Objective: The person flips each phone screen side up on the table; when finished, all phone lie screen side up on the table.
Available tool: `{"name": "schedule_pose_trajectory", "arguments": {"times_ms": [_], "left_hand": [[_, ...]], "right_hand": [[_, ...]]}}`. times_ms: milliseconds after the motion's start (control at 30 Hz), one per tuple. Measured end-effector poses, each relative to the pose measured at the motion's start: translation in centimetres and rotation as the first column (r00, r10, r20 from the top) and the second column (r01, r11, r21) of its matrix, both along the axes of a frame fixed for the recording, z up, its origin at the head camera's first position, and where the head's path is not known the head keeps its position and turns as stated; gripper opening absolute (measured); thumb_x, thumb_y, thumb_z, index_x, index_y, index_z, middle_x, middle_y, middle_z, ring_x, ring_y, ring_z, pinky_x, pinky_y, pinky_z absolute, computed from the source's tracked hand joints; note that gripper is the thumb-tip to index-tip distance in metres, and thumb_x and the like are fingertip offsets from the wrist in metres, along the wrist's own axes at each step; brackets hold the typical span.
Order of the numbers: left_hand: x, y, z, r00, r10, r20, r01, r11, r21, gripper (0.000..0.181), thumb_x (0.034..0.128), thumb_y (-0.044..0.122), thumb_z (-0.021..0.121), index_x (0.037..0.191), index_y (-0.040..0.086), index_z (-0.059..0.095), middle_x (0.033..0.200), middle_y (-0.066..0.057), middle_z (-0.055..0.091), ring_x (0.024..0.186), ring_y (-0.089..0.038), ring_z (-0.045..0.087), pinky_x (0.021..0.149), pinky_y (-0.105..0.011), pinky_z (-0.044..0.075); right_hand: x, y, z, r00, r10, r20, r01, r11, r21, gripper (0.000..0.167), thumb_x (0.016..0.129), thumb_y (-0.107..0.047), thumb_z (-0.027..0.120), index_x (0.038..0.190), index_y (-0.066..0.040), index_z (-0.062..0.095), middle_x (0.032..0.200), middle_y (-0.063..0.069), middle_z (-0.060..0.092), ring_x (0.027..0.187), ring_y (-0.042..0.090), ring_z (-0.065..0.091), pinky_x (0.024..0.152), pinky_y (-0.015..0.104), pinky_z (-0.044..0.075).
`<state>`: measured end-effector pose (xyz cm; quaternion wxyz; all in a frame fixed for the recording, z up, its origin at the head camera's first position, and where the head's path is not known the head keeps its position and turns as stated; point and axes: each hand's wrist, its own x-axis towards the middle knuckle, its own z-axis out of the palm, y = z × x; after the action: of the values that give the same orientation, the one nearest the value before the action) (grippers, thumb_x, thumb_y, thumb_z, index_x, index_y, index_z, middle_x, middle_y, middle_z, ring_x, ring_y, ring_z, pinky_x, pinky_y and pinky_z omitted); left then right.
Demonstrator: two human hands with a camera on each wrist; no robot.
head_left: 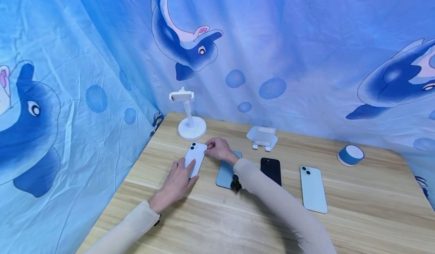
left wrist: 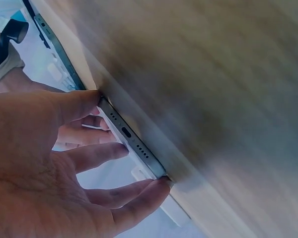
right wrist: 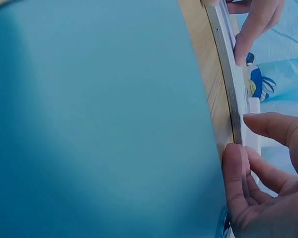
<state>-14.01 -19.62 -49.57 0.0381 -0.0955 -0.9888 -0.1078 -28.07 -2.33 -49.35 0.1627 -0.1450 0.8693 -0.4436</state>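
A white smartphone (head_left: 199, 152) lies camera side up near the table's left side. My left hand (head_left: 176, 180) holds its lower end; in the left wrist view the thumb and outer fingers grip opposite corners of the bottom edge (left wrist: 126, 131), either side of the charging port. At the top right corner, my right hand (head_left: 220, 150) has curled fingers. The right wrist view shows its fingertips (right wrist: 233, 153) against the phone's side and the thumb at the back's edge. Under the right wrist lies a blue smartphone (head_left: 224, 173), partly hidden.
A white round-based phone stand (head_left: 192, 128) stands behind the white phone. Farther right are a small folding stand (head_left: 264, 136), a black smartphone (head_left: 270, 166) partly covered by the right sleeve, a pale green smartphone (head_left: 313, 190) and a blue-and-white cylinder (head_left: 351, 156). Printed curtains (head_left: 299, 57) border the table.
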Motion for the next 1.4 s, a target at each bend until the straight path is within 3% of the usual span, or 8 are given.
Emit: {"name": "schedule_pose_trajectory", "arguments": {"times_ms": [367,667,1000,1200,1400], "left_hand": [[0.0,0.2,0.4,1.000,0.003,0.019,-0.003,1.000,0.001,0.061,0.0986,0.031,0.072,0.148,0.000,0.055,0.135,-0.033,0.053,0.101,-0.034,0.052,0.081,-0.044,0.054],[0.2,0.5,0.3,1.000,0.005,0.023,-0.004,0.999,-0.049,0.061,0.1005,0.031,0.069,0.150,0.000,0.053,0.128,-0.034,0.053,0.100,-0.037,0.053,0.082,-0.044,0.055],[0.1,0.5,0.7,0.998,0.027,0.064,-0.028,1.000,0.010,0.062,0.1003,0.028,0.068,0.152,-0.001,0.050,0.133,-0.035,0.053,0.106,-0.040,0.055,0.085,-0.048,0.057],[0.2,0.5,0.9,0.995,0.036,0.094,-0.039,0.999,0.037,0.061,0.1006,0.027,0.068,0.153,0.000,0.049,0.138,-0.036,0.052,0.107,-0.041,0.055,0.084,-0.048,0.059],[0.4,0.5,1.4,0.991,0.044,0.124,-0.055,0.995,0.087,0.061,0.1014,0.026,0.065,0.154,0.000,0.047,0.140,-0.034,0.055,0.105,-0.040,0.059,0.088,-0.050,0.058]], "right_hand": [[0.4,-1.1,0.1,0.993,-0.117,0.018,0.117,0.993,0.021,0.030,0.090,-0.019,0.082,0.117,-0.009,0.074,0.102,0.005,0.070,0.090,0.017,0.060,0.078,0.026,0.047],[0.6,-1.2,0.0,0.990,-0.141,0.027,0.140,0.990,0.033,0.030,0.089,-0.020,0.083,0.116,-0.009,0.073,0.103,0.005,0.070,0.091,0.017,0.060,0.080,0.028,0.048],[0.5,-1.2,0.0,0.990,-0.138,0.022,0.138,0.990,0.022,0.031,0.089,-0.021,0.083,0.115,-0.009,0.071,0.104,0.007,0.071,0.091,0.019,0.062,0.079,0.028,0.049],[0.7,-0.9,0.3,0.989,-0.135,0.060,0.137,0.990,-0.038,0.032,0.090,-0.020,0.083,0.116,-0.008,0.070,0.102,0.009,0.071,0.087,0.018,0.062,0.071,0.024,0.047],[1.0,-0.7,0.6,0.981,-0.124,0.150,0.144,0.980,-0.137,0.034,0.091,-0.018,0.081,0.120,-0.007,0.068,0.097,0.007,0.070,0.084,0.024,0.068,0.065,0.028,0.056]]}}
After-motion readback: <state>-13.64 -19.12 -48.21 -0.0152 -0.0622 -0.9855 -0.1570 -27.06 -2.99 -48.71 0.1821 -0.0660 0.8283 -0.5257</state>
